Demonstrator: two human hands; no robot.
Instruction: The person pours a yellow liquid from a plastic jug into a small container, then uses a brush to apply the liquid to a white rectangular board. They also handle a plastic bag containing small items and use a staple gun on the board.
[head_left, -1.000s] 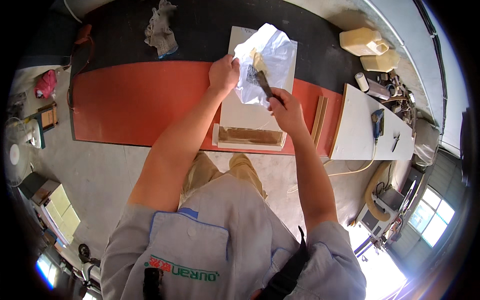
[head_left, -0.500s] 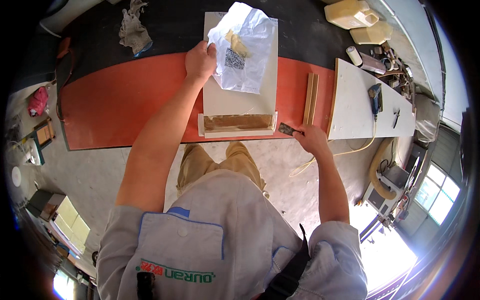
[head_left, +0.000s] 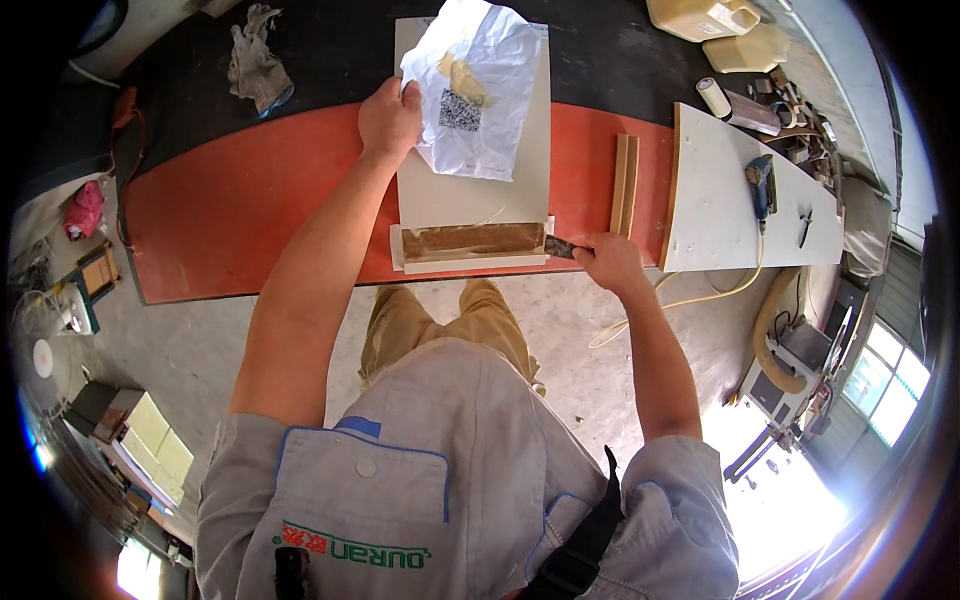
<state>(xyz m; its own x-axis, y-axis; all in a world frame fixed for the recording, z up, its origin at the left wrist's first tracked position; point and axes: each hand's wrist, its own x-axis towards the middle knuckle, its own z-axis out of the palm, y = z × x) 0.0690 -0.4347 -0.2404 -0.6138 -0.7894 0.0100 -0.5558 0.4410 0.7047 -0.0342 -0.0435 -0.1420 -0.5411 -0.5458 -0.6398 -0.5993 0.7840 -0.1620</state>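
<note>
My left hand (head_left: 390, 120) grips the left edge of a crumpled white paper sheet (head_left: 505, 120), which carries a blob of yellowish paste (head_left: 466, 82) above a printed square. The sheet is over a pale panel (head_left: 470, 200). Along the panel's near end runs a brown recessed strip (head_left: 475, 239), bordered by whitish edging. My right hand (head_left: 612, 262) is closed round a dark, flat putty knife (head_left: 562, 247). The blade's tip is at the right end of the brown strip; whether it touches is hard to tell.
The panel rests on a red-topped table (head_left: 240, 210). Wooden strips (head_left: 625, 185) lie right of it, beside a white board (head_left: 720, 200) bearing a blue power tool (head_left: 762, 187). A grey glove (head_left: 260, 60) lies at the back left, yellowish jugs (head_left: 705, 18) at the back right.
My right hand has moved left and slightly away from me, bringing the putty knife to the brown strip's end. The left hand still holds the paper, with the whole view shifted slightly.
</note>
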